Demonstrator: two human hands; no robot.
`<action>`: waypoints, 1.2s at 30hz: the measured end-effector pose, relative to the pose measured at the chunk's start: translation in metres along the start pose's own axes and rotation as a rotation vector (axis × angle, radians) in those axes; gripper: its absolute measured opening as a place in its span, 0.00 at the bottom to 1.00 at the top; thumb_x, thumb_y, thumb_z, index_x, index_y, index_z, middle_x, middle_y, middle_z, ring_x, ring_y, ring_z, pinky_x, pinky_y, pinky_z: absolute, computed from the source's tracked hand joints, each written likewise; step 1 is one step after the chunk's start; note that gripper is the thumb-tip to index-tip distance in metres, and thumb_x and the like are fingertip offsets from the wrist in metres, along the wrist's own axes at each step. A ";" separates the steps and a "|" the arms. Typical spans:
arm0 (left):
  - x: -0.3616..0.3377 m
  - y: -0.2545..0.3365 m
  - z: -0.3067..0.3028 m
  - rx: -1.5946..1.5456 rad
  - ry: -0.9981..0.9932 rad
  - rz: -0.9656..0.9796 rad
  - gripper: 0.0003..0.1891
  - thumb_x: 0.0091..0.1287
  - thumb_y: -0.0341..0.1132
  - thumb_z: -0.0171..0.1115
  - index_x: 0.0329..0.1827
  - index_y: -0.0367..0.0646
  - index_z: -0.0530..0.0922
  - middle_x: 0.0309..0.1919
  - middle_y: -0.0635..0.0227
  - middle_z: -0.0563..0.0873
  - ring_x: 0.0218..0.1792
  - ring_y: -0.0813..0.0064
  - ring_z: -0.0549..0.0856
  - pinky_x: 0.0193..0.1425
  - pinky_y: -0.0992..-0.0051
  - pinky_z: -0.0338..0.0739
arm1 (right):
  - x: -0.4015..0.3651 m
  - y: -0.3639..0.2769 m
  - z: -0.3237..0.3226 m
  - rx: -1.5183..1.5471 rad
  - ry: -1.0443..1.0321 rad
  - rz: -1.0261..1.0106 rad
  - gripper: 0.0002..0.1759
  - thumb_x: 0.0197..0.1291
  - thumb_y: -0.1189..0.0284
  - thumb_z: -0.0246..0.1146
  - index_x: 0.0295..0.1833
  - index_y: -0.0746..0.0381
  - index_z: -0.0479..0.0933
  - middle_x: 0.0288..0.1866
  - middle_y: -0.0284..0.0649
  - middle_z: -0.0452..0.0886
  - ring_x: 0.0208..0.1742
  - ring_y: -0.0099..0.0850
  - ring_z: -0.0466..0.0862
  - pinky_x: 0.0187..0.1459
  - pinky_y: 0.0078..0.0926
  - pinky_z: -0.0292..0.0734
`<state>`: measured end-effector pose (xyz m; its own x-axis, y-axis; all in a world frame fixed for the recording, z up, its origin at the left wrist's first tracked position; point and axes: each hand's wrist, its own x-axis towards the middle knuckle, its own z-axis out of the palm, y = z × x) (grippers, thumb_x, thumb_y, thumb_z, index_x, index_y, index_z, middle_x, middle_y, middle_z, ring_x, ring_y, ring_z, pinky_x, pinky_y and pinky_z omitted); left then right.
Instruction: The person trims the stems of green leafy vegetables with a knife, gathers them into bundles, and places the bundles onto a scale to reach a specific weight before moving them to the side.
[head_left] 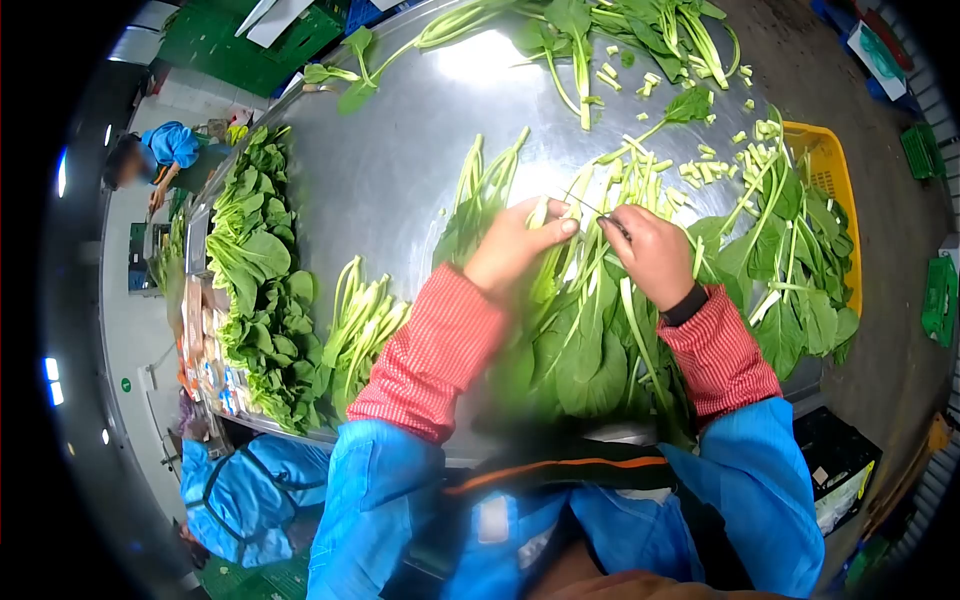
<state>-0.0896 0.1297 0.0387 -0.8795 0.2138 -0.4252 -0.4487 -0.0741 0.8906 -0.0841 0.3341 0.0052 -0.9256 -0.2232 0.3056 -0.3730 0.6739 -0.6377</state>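
My left hand (522, 240) is closed around the stems of a leafy green (545, 270), its thumb pointing right. Close beside it on the right, my right hand (648, 250) grips a small knife (583, 203) by its dark handle, with the thin blade reaching toward the left hand's stems. Beneath both hands lies a heap of leafy greens (590, 360) near the table's front edge. Short cut stem pieces (708, 172) are scattered to the right and beyond the hands. A small bunch (485, 190) lies just left of and behind my left hand.
The metal table (375, 150) carries a long row of greens (265, 270) at its left edge and more stems (580, 50) at the back. A yellow crate (830, 170) stands at the right under leaves. Two people in blue (255, 490) are at the left.
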 end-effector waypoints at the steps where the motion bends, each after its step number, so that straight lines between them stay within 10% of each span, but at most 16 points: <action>1: -0.008 0.000 0.001 -0.087 -0.004 -0.013 0.10 0.65 0.28 0.67 0.48 0.44 0.79 0.37 0.74 0.86 0.36 0.82 0.84 0.42 0.79 0.80 | -0.002 0.011 0.009 -0.023 -0.036 0.032 0.13 0.63 0.63 0.64 0.33 0.62 0.78 0.26 0.43 0.81 0.27 0.43 0.82 0.30 0.38 0.76; 9: -0.013 -0.020 -0.002 -0.103 0.053 -0.023 0.10 0.67 0.31 0.65 0.50 0.43 0.79 0.39 0.74 0.85 0.39 0.82 0.83 0.47 0.79 0.79 | -0.013 -0.015 0.010 0.774 -0.240 0.353 0.15 0.60 0.64 0.70 0.43 0.65 0.80 0.26 0.31 0.79 0.27 0.19 0.76 0.30 0.23 0.71; 17: -0.002 -0.026 -0.043 0.497 0.068 0.075 0.09 0.70 0.34 0.63 0.48 0.41 0.79 0.34 0.76 0.82 0.37 0.85 0.80 0.45 0.80 0.76 | -0.017 0.031 0.001 0.801 -0.594 0.461 0.12 0.62 0.68 0.65 0.30 0.60 0.71 0.19 0.25 0.69 0.24 0.17 0.72 0.29 0.19 0.68; 21: 0.030 -0.004 -0.057 0.352 0.275 -0.034 0.16 0.68 0.40 0.65 0.50 0.38 0.77 0.31 0.73 0.82 0.33 0.83 0.80 0.38 0.79 0.77 | -0.031 0.030 0.010 0.528 -0.368 0.359 0.25 0.57 0.57 0.70 0.47 0.68 0.78 0.35 0.41 0.82 0.35 0.29 0.81 0.40 0.27 0.76; 25: 0.114 -0.035 -0.095 1.167 0.587 0.382 0.20 0.60 0.47 0.69 0.47 0.42 0.82 0.33 0.55 0.86 0.37 0.56 0.86 0.44 0.62 0.80 | -0.030 0.023 0.023 0.486 -0.337 0.387 0.26 0.61 0.59 0.67 0.53 0.69 0.77 0.39 0.47 0.85 0.38 0.35 0.84 0.42 0.30 0.78; 29: 0.137 -0.055 -0.092 1.334 0.600 0.152 0.22 0.58 0.48 0.69 0.48 0.41 0.82 0.36 0.48 0.85 0.41 0.49 0.85 0.51 0.59 0.79 | -0.033 0.025 0.030 0.530 -0.378 0.424 0.21 0.63 0.61 0.65 0.50 0.68 0.79 0.35 0.46 0.85 0.35 0.35 0.84 0.39 0.30 0.77; 33: 0.126 -0.049 -0.083 1.128 0.401 0.013 0.20 0.58 0.47 0.68 0.46 0.41 0.80 0.40 0.48 0.86 0.44 0.47 0.85 0.52 0.56 0.78 | -0.039 0.036 0.033 0.514 -0.300 0.415 0.18 0.65 0.61 0.64 0.47 0.67 0.80 0.31 0.41 0.82 0.31 0.30 0.81 0.34 0.27 0.74; 36: 0.086 -0.029 -0.055 0.729 0.235 0.049 0.18 0.64 0.40 0.63 0.52 0.38 0.79 0.40 0.60 0.87 0.40 0.66 0.86 0.47 0.67 0.79 | -0.028 0.030 0.017 0.422 -0.217 0.406 0.15 0.68 0.64 0.61 0.44 0.66 0.80 0.24 0.30 0.75 0.24 0.20 0.71 0.28 0.20 0.67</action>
<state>-0.1607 0.0968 -0.0326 -0.9430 0.0080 -0.3328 -0.2615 0.6008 0.7555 -0.0707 0.3485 -0.0347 -0.9741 -0.1755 -0.1428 0.0598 0.4090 -0.9106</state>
